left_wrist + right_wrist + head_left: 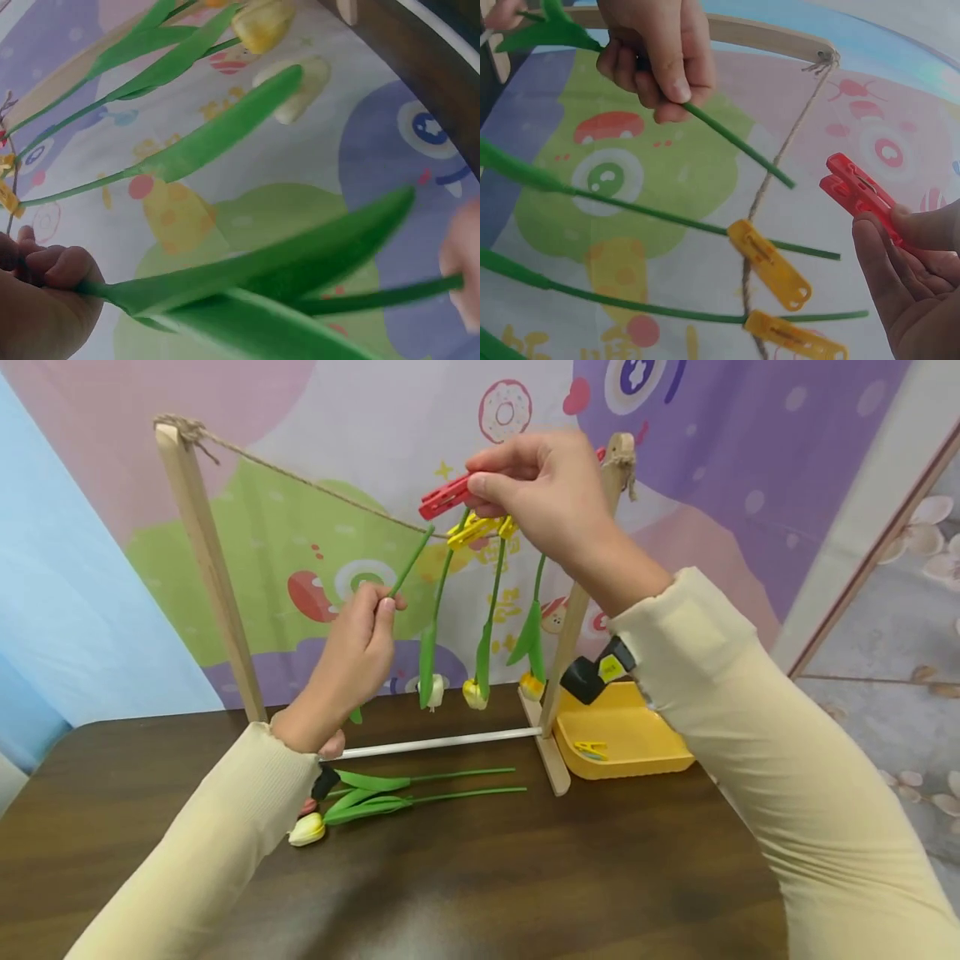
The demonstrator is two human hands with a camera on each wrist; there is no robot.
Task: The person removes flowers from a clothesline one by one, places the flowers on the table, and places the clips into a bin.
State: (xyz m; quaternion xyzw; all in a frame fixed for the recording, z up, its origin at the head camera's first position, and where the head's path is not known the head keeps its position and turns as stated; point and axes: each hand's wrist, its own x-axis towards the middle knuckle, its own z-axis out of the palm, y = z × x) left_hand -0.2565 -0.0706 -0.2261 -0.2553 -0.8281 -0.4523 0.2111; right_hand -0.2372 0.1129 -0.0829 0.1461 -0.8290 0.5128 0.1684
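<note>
My left hand (pixel 360 643) pinches the green stem (pixel 412 562) of an artificial tulip, whose blurred pink bloom (pixel 463 259) hangs below. The bare stem tip points up to the rope (pixel 315 487) and crosses it in the right wrist view. Between thumb and fingers, my right hand (pixel 558 493) grips a red clothespin (pixel 444 497) just above that tip. Beside the hands, a white tulip (pixel 432 692) and a yellow tulip (pixel 475 693) hang head down from yellow clothespins (pixel 769 264). Farther right hangs an orange-yellow tulip (pixel 532 685).
Wooden posts (pixel 213 568) hold the rope, with a white bar (pixel 442 745) low between them. Several tulips, one with a pale yellow bloom (pixel 307 830), lie on the dark table (pixel 525 885). At right, a yellow tray (pixel 637 768) holds a yellow clothespin (pixel 591 750).
</note>
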